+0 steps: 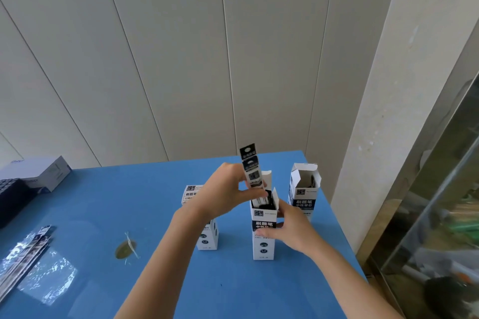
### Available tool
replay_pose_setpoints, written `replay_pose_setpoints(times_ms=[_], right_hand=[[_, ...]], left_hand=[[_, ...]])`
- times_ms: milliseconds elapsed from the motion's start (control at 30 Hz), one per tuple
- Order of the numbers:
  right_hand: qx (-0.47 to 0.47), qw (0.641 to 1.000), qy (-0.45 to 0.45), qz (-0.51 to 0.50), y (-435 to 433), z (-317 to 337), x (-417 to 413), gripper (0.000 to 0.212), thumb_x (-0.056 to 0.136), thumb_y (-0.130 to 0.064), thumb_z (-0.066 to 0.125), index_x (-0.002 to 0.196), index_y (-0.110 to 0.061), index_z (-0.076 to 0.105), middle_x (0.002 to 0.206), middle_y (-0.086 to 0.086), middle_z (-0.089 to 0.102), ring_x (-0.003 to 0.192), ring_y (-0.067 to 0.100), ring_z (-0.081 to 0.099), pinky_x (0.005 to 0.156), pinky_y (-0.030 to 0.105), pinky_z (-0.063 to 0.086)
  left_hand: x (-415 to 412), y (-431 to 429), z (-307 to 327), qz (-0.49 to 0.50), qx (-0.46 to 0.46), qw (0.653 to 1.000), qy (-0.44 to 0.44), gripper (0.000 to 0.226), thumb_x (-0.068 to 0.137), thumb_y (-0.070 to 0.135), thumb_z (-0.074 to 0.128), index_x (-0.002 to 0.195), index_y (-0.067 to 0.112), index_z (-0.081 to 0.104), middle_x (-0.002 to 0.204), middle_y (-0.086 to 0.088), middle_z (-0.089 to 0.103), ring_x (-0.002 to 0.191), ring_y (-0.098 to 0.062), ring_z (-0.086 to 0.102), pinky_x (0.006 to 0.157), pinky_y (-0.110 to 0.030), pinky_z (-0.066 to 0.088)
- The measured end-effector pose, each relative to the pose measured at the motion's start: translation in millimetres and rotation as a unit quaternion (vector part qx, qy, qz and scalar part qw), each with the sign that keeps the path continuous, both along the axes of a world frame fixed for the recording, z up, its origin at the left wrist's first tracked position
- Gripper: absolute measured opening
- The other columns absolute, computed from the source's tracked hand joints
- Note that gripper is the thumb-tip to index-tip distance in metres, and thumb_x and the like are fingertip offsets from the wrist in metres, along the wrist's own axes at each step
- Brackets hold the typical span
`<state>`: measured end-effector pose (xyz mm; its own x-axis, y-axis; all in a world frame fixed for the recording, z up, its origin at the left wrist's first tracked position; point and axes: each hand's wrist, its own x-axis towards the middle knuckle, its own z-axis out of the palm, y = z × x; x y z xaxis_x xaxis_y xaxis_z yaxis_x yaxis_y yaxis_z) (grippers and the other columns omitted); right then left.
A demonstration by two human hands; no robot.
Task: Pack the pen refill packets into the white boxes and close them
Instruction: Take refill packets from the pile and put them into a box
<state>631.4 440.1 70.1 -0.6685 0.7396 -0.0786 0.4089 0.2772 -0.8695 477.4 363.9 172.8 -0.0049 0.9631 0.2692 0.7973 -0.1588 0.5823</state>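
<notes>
Left hand: the left hand (225, 190) is raised over the blue table (155, 202), fingers and thumb closed on a bunch of pen refill packets (251, 168) that stand upright, their lower ends inside the mouth of the middle box.
Right hand: the right hand (289, 230) wraps the front and right side of the middle white box (263, 230), thumb across the printed face, fingers curled behind it.
Middle white box: upright on the table between the two hands, top flaps open, dark packets visible inside.
Open box: a second open white box (303, 189) stands just beyond the right hand, flaps up.
Closed box: a third closed white box (204, 215) stands behind the left wrist, partly hidden by it.
Loose packets: more shiny packets (26, 254) lie flat well to the left of the left forearm, near the table's edge.
Grey carton: a grey carton (41, 171) sits far left, beyond the loose packets.
</notes>
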Motion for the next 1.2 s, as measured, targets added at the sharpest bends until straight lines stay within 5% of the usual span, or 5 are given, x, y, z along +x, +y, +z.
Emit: replay_pose_setpoints(times_ms=[200, 467, 600, 833, 1200], right_hand=[[0.004, 1.0, -0.005, 0.006, -0.5, -0.4, -0.1, 0.049, 0.068, -0.022, 0.081, 0.111, -0.023, 0.056, 0.102, -0.009, 0.069, 0.099, 0.002, 0.06, 0.086, 0.027, 0.052], [0.01, 1.0, -0.012, 0.003, -0.1, -2.7, 0.8, 0.045, 0.067, -0.025, 0.081, 0.105, -0.027, 0.056, 0.099, -0.012, 0.069, 0.098, 0.002, 0.061, 0.09, 0.035, 0.052], [0.014, 1.0, -0.017, 0.008, 0.0, -1.8, 0.1, 0.049, 0.067, -0.026, 0.081, 0.109, -0.026, 0.056, 0.102, -0.012, 0.069, 0.1, 0.001, 0.06, 0.09, 0.033, 0.052], [0.008, 1.0, -0.01, 0.004, 0.1, -1.6, 1.4, 0.044, 0.068, -0.024, 0.081, 0.104, -0.029, 0.056, 0.101, -0.012, 0.068, 0.098, 0.002, 0.061, 0.09, 0.032, 0.051], [0.013, 1.0, -0.013, 0.0, 0.2, -3.0, 0.4, 0.046, 0.067, -0.026, 0.081, 0.105, -0.029, 0.056, 0.103, -0.011, 0.068, 0.099, 0.001, 0.059, 0.087, 0.03, 0.051]], left_hand=[[3.0, 14.4, -12.1, 0.038, -0.088, 0.994, 0.044, 0.027, 0.077, 0.034, 0.072, 0.081, 0.006, 0.071, 0.082, -0.006, 0.072, 0.072, -0.017, 0.059, 0.074, -0.04, 0.051], [10.6, 12.1, 0.2, 0.035, -0.038, 0.998, 0.044, 0.02, 0.079, 0.026, 0.073, 0.071, 0.007, 0.071, 0.062, 0.003, 0.063, 0.05, 0.003, 0.051, 0.05, -0.008, 0.034], [14.8, 21.8, -16.0, 0.052, -0.093, 0.991, 0.079, 0.031, 0.076, 0.036, 0.072, 0.075, 0.005, 0.071, 0.073, -0.008, 0.07, 0.064, -0.023, 0.06, 0.058, -0.036, 0.049], [11.2, 17.1, -1.8, 0.052, -0.048, 0.995, 0.064, 0.024, 0.08, 0.032, 0.07, 0.081, 0.008, 0.074, 0.074, -0.002, 0.071, 0.049, -0.001, 0.046, 0.05, -0.011, 0.028], [16.2, 6.6, 0.5, 0.083, -0.03, 0.989, 0.118, 0.022, 0.081, 0.033, 0.068, 0.091, 0.014, 0.072, 0.068, 0.014, 0.05, 0.068, -0.011, 0.042, 0.055, -0.007, 0.026]])
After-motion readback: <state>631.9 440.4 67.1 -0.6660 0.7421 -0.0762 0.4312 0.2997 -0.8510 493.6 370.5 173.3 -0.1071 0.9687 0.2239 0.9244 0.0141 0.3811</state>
